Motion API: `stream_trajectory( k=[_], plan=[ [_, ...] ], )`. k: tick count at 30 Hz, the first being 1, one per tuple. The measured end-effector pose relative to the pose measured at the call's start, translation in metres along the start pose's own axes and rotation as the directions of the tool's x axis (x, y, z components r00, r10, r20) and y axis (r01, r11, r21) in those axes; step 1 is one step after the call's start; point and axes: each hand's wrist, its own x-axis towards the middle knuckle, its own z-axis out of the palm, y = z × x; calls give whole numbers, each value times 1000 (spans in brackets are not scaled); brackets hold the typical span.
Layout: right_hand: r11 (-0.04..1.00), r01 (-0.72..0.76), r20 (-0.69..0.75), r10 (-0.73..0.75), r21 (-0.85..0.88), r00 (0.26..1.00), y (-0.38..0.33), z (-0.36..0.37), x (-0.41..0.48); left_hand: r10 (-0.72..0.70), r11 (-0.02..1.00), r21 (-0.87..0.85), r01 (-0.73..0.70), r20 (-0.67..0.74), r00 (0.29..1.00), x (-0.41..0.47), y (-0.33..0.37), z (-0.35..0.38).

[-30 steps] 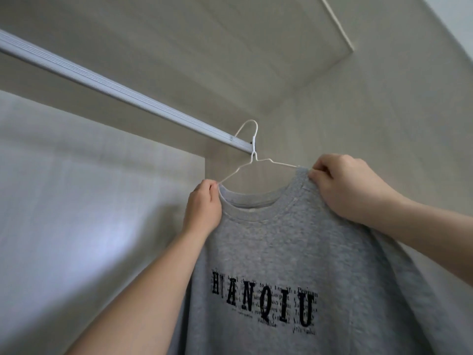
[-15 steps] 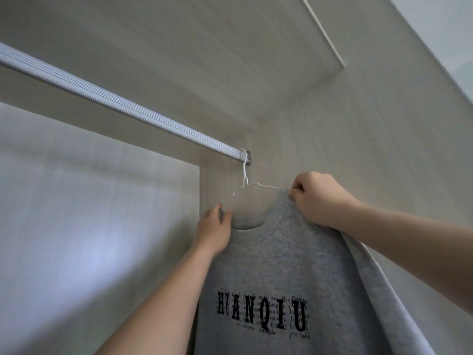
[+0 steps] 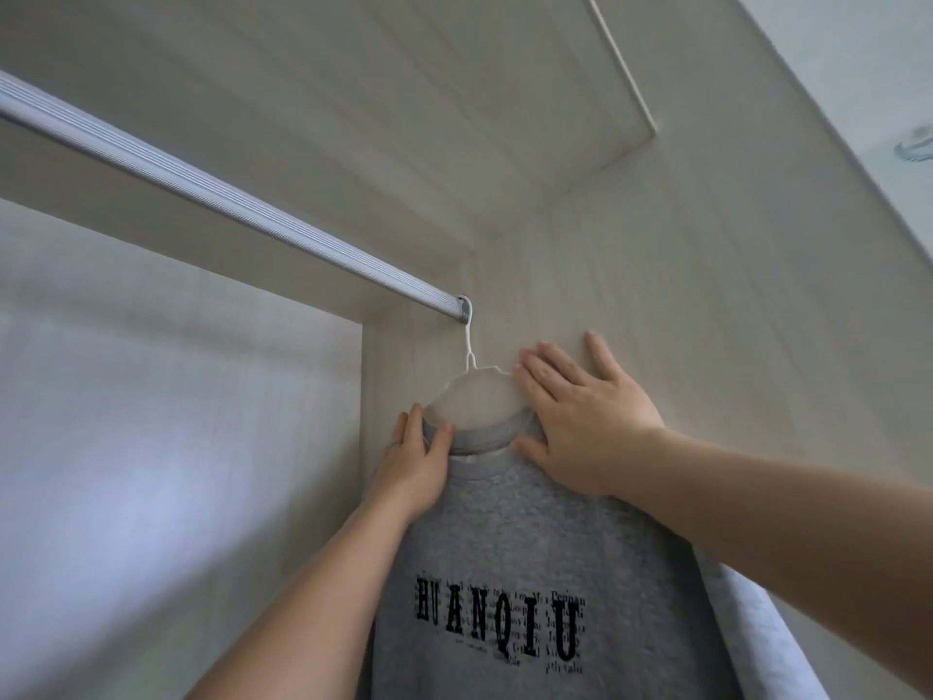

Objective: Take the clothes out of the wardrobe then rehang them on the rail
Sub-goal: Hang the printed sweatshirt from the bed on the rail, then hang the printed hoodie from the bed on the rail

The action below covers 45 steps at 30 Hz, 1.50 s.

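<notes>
A grey sweatshirt (image 3: 530, 538) with black lettering hangs on a thin white wire hanger (image 3: 470, 357). The hanger's hook sits over the far right end of the silver rail (image 3: 212, 194), close to the wardrobe's side wall. My left hand (image 3: 415, 462) holds the left side of the collar, thumb on the front and fingers behind the fabric. My right hand (image 3: 580, 416) lies flat with straight, spread fingers over the right shoulder of the sweatshirt, fingertips reaching the side wall.
The pale wood-grain side wall (image 3: 707, 320) stands right behind the garment. The wardrobe top panel (image 3: 404, 93) is above and the back panel (image 3: 151, 421) at left. The rail's length to the left carries nothing.
The hanger hook went from in front of the rail's end onto the rail. My right hand let go of the shoulder and spread flat. The garment moved back toward the side wall.
</notes>
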Motion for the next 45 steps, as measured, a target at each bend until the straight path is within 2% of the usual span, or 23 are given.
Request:
stream_trajectory(
  k=[4,7,9,12,15,23,29,33,36,41,45],
  plan=[
    [1000,-7,-14,7,20,1000,0,-2,-3,-15,1000,-11,15,5,1000,-8,5,-2],
    [998,-12,-25,14,57,1000,1,-5,-17,-1,996,87,6,-63,998,-30,16,-7],
    [995,-26,-31,29,101,999,3,-7,-35,54,986,160,-34,-124,991,-54,26,-7],
    [980,-58,-62,71,192,996,7,-10,-73,168,975,177,-132,-201,965,-103,41,2],
    [963,-84,-61,103,256,993,13,-15,-124,291,940,249,-233,-226,930,-163,55,19],
    [932,-84,48,71,352,996,38,-21,-294,360,919,191,-345,-49,932,-335,103,81],
    [926,-144,245,58,350,968,71,-20,-434,319,941,64,-333,168,933,-454,161,131],
    [923,-202,384,66,327,921,99,-27,-530,275,953,48,-298,271,922,-527,198,167],
    [931,-247,488,89,269,868,125,-36,-600,267,955,21,-297,378,886,-581,233,196],
    [918,-373,652,203,132,731,174,-56,-716,303,942,-46,-333,547,780,-670,289,254],
    [881,-472,754,320,-15,573,207,-79,-807,342,929,-135,-346,673,656,-734,330,306]
  ],
)
